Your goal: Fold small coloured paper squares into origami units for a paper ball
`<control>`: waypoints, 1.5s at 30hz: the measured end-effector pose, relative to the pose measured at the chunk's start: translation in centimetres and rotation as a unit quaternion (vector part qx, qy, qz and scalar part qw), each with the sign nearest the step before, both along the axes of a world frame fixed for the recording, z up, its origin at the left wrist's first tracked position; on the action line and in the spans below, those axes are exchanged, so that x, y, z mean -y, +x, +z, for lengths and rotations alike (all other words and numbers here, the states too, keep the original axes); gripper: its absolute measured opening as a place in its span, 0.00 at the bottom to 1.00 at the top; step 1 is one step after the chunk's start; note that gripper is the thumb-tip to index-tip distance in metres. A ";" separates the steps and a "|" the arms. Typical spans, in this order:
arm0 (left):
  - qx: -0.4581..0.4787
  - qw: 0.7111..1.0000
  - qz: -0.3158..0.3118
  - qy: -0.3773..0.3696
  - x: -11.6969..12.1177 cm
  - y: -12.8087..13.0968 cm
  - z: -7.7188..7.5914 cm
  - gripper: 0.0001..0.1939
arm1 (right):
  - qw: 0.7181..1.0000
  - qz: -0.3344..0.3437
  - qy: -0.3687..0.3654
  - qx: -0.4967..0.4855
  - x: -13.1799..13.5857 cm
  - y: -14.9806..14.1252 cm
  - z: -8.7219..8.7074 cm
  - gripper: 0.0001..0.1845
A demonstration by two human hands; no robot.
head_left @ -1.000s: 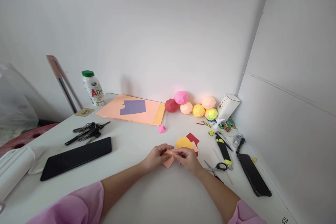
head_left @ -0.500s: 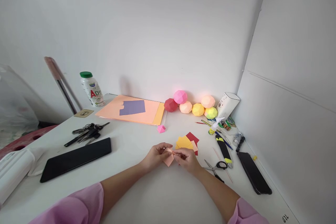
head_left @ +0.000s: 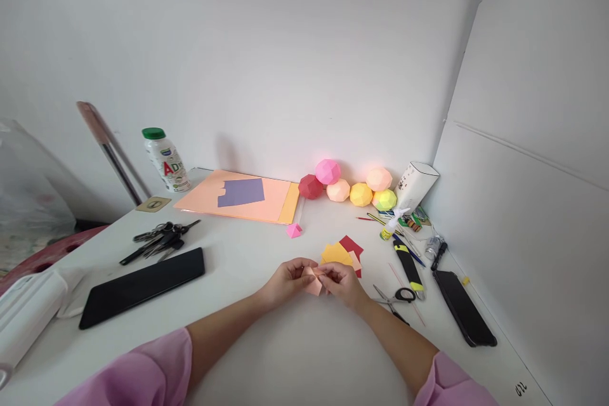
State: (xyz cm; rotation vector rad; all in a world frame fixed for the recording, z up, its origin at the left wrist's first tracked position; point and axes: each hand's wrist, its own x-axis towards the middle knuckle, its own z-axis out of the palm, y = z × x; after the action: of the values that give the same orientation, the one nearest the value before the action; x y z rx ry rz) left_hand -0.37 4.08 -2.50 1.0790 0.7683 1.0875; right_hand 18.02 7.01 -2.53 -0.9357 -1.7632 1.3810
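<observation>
My left hand (head_left: 285, 280) and my right hand (head_left: 343, 282) meet over the white table (head_left: 266, 355), both pinching one small peach paper piece (head_left: 313, 281) between their fingertips. The paper is folded and held just above the table. Right behind my hands lies a little stack of cut paper squares (head_left: 343, 253) in yellow, red and peach. A small pink folded paper shape (head_left: 294, 230) sits further back.
Several paper balls (head_left: 346, 185) line the back wall beside a white carton (head_left: 415, 185). Scissors (head_left: 394, 300), a utility knife (head_left: 408, 268), a glue bottle (head_left: 392, 223) and a phone (head_left: 465, 316) lie right. Orange sheets (head_left: 238, 198), keys (head_left: 159, 240), a black tablet (head_left: 141, 287) and a bottle (head_left: 164, 160) are left.
My hands have turned and refolded the peach paper piece between the fingertips, staying in the same spot. Nothing else on the table has moved.
</observation>
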 end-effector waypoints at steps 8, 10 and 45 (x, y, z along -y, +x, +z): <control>-0.017 1.000 -0.010 0.003 0.2 -0.1 0.6 0.17 | 1.000 0.006 -0.004 0.007 -0.1 0.1 0.1 0.14; -0.022 1.000 -0.007 0.002 0.2 -0.1 0.6 0.17 | 1.000 0.007 -0.001 0.010 0.0 0.1 0.1 0.14; -0.207 0.971 0.083 0.085 0.6 0.0 0.9 0.15 | 0.990 -0.024 0.120 0.069 0.4 -0.5 0.8 0.11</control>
State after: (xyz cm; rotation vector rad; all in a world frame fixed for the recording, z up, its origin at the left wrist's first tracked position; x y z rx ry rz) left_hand -0.41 3.44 -1.57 1.4329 1.1280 1.0962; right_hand 17.53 6.58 -1.77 -0.9532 -1.9463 1.0671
